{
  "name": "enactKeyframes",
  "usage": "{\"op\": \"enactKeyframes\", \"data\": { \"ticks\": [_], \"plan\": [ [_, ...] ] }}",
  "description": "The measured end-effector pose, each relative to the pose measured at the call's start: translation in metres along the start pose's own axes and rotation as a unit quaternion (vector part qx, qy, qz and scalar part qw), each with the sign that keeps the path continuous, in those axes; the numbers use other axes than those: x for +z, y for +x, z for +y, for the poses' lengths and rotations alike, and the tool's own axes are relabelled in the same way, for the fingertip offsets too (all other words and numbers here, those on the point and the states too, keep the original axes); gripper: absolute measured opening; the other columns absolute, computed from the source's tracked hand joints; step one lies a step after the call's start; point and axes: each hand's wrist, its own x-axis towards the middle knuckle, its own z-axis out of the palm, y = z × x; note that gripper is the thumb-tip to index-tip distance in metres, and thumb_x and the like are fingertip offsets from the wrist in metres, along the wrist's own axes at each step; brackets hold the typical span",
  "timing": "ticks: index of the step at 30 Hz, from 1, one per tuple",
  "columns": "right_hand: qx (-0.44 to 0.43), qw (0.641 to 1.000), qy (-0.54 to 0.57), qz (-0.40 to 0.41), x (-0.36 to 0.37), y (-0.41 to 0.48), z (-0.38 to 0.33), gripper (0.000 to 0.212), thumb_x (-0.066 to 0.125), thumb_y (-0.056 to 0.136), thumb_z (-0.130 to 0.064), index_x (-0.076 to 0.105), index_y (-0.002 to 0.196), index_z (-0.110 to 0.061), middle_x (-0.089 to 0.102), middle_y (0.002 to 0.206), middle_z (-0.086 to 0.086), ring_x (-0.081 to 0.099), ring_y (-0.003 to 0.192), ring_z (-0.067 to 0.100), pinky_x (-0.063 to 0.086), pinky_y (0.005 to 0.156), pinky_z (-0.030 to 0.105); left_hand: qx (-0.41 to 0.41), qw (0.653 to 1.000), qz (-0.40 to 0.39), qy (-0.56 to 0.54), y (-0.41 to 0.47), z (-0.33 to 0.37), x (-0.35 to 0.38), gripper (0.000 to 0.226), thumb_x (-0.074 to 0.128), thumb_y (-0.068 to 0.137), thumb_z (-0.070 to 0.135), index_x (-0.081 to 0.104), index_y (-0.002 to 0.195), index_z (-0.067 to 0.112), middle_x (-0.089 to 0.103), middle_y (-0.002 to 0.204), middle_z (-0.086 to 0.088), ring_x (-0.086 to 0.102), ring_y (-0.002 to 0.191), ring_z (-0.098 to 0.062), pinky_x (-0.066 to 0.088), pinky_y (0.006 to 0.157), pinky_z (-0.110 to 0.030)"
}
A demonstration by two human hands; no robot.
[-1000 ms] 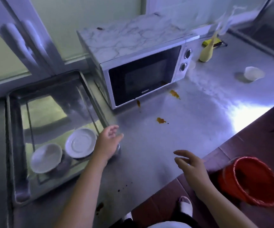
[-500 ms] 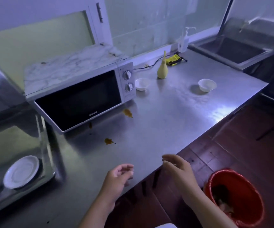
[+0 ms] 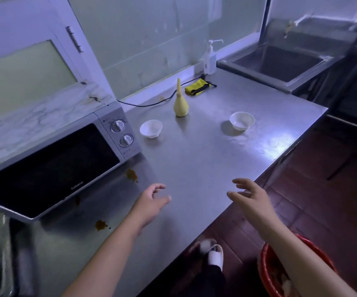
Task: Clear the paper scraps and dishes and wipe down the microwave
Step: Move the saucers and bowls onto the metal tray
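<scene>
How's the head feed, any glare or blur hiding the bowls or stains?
Head view: dim, bluish; glare on the counter near its right edge, clear of the left bowl and right bowl; stains readable; lower-left corner smeared; microwave lines bowed.

Kitchen: steel counter, microwave, sink.

The bench carries one microwave, two white bowls, one yellow squeeze bottle, one pump bottle, one yellow cloth and three brown stains. One red bucket stands on the floor.
</scene>
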Motion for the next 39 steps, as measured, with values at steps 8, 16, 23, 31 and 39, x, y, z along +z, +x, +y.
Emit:
{"op": "enactKeyframes", "data": {
  "ticks": [8, 16, 23, 31, 39],
  "plan": [
    [0.018, 0.972, -0.235, 0.007, -0.009, 0.191, -0.033, 0.068, 0.074, 0.083, -0.037, 0.044, 0.144, -0.030, 0.037, 0.148, 0.001, 0.051, 0.121, 0.023, 0.046, 0.091, 0.038, -0.031, 0.970, 0.095, 0.222, 0.258, 0.082, 0.001, 0.079, 0.076, 0.076, 0.047, 0.040, 0.144, 0.028, 0.036, 0.146, -0.012, 0.041, 0.131, -0.035, 0.042, 0.105, -0.041],
    [0.059, 0.894, -0.444, 0.028, -0.011, 0.388, -0.040, 0.106, 0.077, 0.076, -0.054, 0.006, 0.155, -0.045, -0.005, 0.166, 0.000, 0.000, 0.152, 0.028, 0.026, 0.113, 0.057, -0.155, 0.935, 0.054, 0.314, 0.416, 0.102, -0.032, 0.124, 0.081, 0.066, 0.061, 0.000, 0.156, 0.037, -0.012, 0.164, -0.010, -0.005, 0.150, -0.039, 0.010, 0.119, -0.057],
    [0.093, 0.880, -0.461, -0.063, -0.017, 0.451, -0.037, 0.122, 0.086, 0.064, -0.057, 0.002, 0.152, -0.054, -0.010, 0.166, -0.004, -0.007, 0.152, 0.030, 0.022, 0.114, 0.067, -0.196, 0.917, 0.004, 0.347, 0.447, 0.100, -0.034, 0.122, 0.083, 0.067, 0.057, 0.003, 0.156, 0.034, -0.003, 0.161, -0.016, 0.008, 0.146, -0.047, 0.025, 0.115, -0.048],
    [0.082, 0.878, -0.469, -0.057, -0.021, 0.457, -0.024, 0.111, 0.087, 0.061, -0.059, 0.019, 0.149, -0.053, 0.001, 0.162, -0.002, 0.002, 0.146, 0.034, 0.034, 0.109, 0.065, -0.109, 0.923, -0.052, 0.367, 0.396, 0.095, -0.008, 0.116, 0.084, 0.058, 0.055, 0.018, 0.151, 0.039, 0.020, 0.149, -0.009, 0.025, 0.135, -0.038, 0.038, 0.107, -0.044],
    [0.094, 0.877, -0.462, -0.092, -0.022, 0.459, -0.031, 0.110, 0.089, 0.065, -0.048, 0.022, 0.152, -0.045, 0.026, 0.150, 0.010, 0.029, 0.131, 0.044, 0.040, 0.104, 0.055, -0.075, 0.947, -0.120, 0.287, 0.283, 0.069, 0.041, 0.092, 0.069, 0.073, 0.055, 0.020, 0.150, 0.047, 0.020, 0.154, 0.007, 0.024, 0.140, -0.024, 0.038, 0.106, -0.041]
  ]
}}
